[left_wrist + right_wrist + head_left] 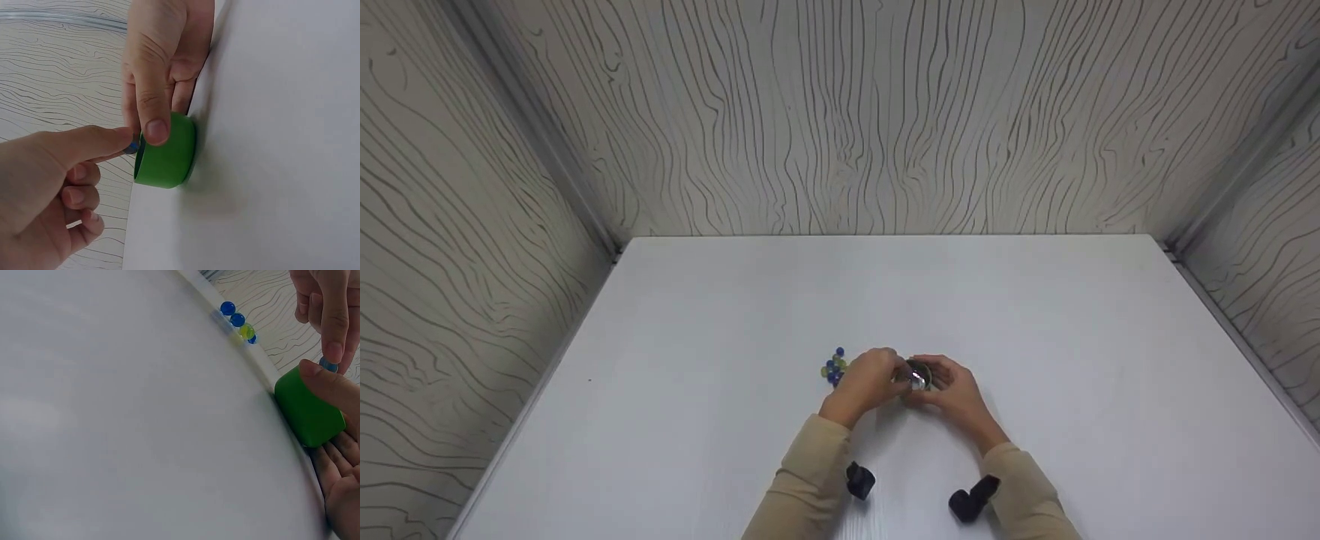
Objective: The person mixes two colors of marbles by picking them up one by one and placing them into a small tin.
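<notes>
A small green cup (171,163) stands on the white table, its shiny interior showing in the head view. My right hand (958,391) holds the cup from the right, with the thumb on its near side and the other fingers behind it. Over the rim, my left hand (871,379) pinches a blue marble (328,364) between thumb and forefinger. Only a sliver of that marble (131,148) shows in the left wrist view. Left of the left hand lies a group of blue and yellow-green marbles (832,369), partly hidden by that hand.
The white table (697,315) reaches back to a wall (840,120) with a wood-grain pattern. Similar panels flank it on both sides. Black wrist-camera mounts (860,480) stick out from the beige sleeves (810,480).
</notes>
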The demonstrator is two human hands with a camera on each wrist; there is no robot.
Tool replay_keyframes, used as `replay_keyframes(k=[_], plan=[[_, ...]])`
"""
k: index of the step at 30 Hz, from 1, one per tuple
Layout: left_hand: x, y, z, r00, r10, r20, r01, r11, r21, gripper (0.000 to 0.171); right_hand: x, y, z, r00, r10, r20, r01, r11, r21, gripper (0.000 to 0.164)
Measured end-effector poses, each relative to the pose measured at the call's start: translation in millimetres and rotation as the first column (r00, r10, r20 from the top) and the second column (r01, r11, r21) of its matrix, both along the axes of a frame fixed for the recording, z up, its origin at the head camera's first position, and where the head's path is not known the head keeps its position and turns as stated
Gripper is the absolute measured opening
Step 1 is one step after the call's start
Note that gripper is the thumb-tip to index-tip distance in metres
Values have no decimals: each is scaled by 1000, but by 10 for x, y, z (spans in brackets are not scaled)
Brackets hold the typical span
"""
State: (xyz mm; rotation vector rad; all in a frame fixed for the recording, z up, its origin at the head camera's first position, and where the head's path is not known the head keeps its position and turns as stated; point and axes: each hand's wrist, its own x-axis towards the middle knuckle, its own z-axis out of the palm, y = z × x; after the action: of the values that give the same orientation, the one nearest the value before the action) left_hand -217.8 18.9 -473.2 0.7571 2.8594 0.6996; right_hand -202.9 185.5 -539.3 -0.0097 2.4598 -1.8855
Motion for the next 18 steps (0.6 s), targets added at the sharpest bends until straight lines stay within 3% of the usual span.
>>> replay_keyframes(k=[18], plan=[[-19,19,-60,1000,14,22,-14,1000,-11,18,-9,16,-14,999,39,-25,-40,999,-25,57]])
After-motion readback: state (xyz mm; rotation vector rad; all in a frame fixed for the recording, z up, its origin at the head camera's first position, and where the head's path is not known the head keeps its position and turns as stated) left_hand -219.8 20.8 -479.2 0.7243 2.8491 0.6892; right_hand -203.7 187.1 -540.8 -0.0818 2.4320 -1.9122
